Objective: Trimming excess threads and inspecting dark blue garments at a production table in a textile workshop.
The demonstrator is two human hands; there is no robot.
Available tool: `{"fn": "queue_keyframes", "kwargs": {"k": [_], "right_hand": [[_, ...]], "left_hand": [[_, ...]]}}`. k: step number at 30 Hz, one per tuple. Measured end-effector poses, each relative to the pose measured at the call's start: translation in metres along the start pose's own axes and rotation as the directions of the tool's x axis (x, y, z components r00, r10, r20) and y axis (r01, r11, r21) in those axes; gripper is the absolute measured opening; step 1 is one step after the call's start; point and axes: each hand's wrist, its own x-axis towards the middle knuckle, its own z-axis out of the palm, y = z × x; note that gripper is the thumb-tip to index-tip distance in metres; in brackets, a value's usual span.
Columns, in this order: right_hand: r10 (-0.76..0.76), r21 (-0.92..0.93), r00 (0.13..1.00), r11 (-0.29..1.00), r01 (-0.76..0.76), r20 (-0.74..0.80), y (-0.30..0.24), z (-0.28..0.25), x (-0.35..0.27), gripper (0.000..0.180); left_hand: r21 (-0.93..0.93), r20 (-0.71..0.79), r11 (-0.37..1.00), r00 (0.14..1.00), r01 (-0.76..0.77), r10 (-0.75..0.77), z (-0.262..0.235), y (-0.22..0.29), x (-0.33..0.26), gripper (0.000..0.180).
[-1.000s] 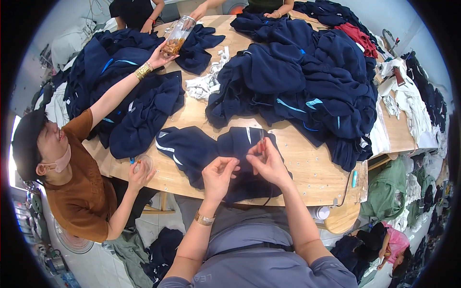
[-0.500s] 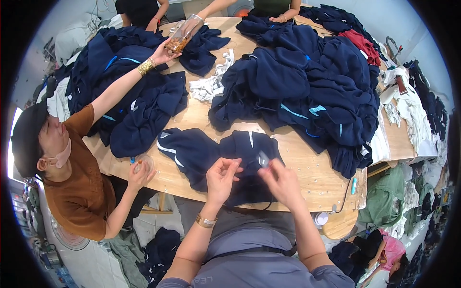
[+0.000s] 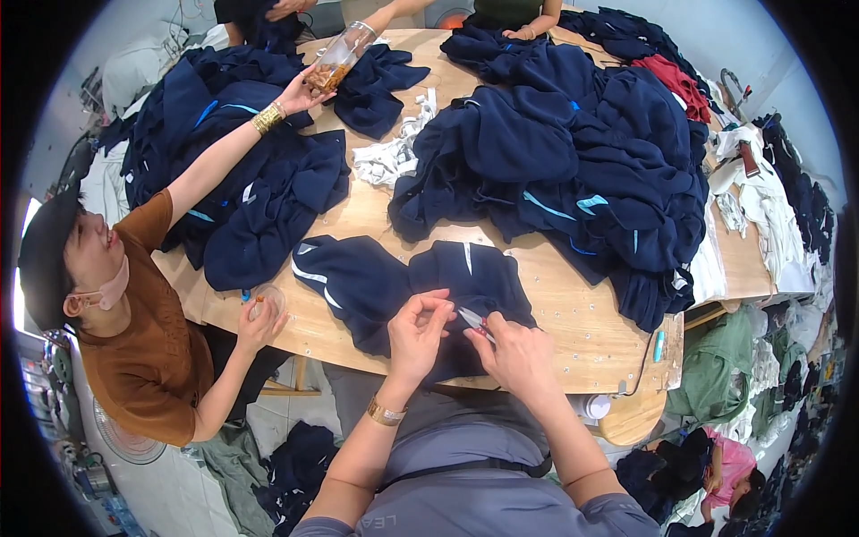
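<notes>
Head view: left hand (image 3: 416, 329) pinching navy garment (image 3: 394, 286), right hand (image 3: 517, 353) closed around small snips (image 3: 474, 320)

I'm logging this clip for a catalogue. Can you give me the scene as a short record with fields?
Setting: wooden table heaped with dark blue garments
Left hand: pinching the dark blue garment at the table's near edge
Right hand: on the same garment, holding a small metal tool
Big pile: far right of the table
Co-worker's hand: holds a clear jar at the far side
White scraps: mid-table
</notes>
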Motion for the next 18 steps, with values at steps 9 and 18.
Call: {"fn": "queue_keyframes", "kwargs": {"k": [9,18], "right_hand": [[0.076,0.385,0.997,0.921,-0.060,-0.024,0.021,-0.001,-0.004,0.031],[0.169,0.981,0.977,0.115,-0.153,0.133,0.039,0.037,-0.002,0.010]], "left_hand": [[-0.007,-0.057,0.998,0.997,-0.058,0.057,-0.001,0.004,0.002,0.016],[0.576,0.350,0.717,0.911,-0.393,0.218,0.010,0.031,-0.002,0.030]]}}
